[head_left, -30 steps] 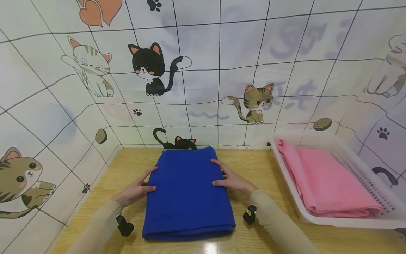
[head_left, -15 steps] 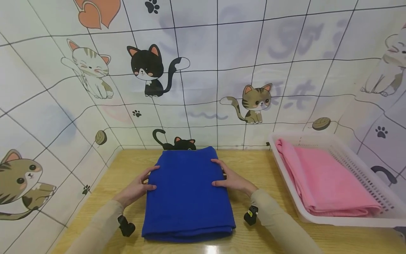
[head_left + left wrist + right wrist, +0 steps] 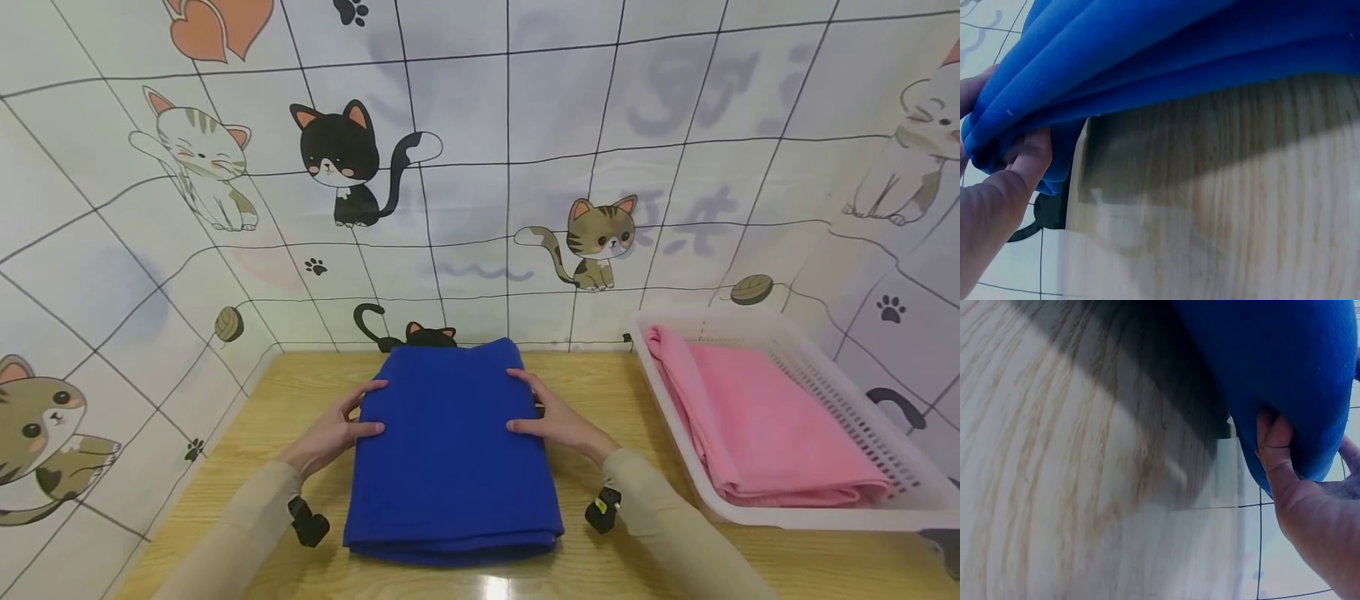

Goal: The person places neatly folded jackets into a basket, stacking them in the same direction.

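Blue towel [image 3: 450,450], folded into a thick rectangle of several layers, lies flat in the middle of the wooden bench [image 3: 600,383], its far edge close to the cat-patterned backdrop [image 3: 480,167]. To the left of the towel, the left hand [image 3: 333,433] has its grip on the towel's left edge: the left wrist view shows a finger tucked beneath the layers with the cloth bunched over it. To the right of the towel, the right hand [image 3: 558,421] holds the opposite edge the same way, fingertips [image 3: 1275,440] pressed up under the fold. Judging by this, the step in hand is taking hold of both sides of the folded stack; a next move would likely call for an even lift so the layers do not slide apart. The cloth looks soft, finely ribbed and limp. Farther right of the towel, a white plastic basket [image 3: 862,517] with slotted walls holds a folded pink towel [image 3: 772,433], apart from the blue one.
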A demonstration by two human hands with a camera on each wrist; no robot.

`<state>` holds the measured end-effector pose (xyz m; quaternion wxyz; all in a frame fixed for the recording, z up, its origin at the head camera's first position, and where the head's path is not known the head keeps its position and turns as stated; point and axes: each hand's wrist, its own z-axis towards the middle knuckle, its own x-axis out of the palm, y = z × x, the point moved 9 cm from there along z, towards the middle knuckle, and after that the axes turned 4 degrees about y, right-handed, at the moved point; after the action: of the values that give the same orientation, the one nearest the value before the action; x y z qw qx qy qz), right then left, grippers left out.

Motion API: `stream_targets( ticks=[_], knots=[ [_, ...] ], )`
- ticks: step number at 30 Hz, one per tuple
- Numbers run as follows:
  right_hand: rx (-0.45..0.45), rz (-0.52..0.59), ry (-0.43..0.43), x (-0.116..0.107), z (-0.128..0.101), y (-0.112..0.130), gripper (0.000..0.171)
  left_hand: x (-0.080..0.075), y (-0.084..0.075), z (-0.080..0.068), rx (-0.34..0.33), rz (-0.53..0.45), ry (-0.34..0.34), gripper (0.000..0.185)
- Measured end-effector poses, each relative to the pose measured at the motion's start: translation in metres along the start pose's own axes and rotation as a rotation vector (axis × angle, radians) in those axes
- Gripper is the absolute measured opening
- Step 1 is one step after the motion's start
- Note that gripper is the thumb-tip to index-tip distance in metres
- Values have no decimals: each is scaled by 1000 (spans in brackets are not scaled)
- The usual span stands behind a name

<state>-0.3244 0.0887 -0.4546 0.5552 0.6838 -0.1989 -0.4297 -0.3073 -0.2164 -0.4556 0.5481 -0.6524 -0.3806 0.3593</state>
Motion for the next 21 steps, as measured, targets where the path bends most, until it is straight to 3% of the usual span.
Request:
stream_targets(
  ticks=[12,21],
  knots=[
    [13,0,-24,-16,-14,10,77,16,-14,4,47,9,50,75],
    [30,-20,-29,-25,-22,17,78,24,-21,7,43,17,43,75]
  ],
)
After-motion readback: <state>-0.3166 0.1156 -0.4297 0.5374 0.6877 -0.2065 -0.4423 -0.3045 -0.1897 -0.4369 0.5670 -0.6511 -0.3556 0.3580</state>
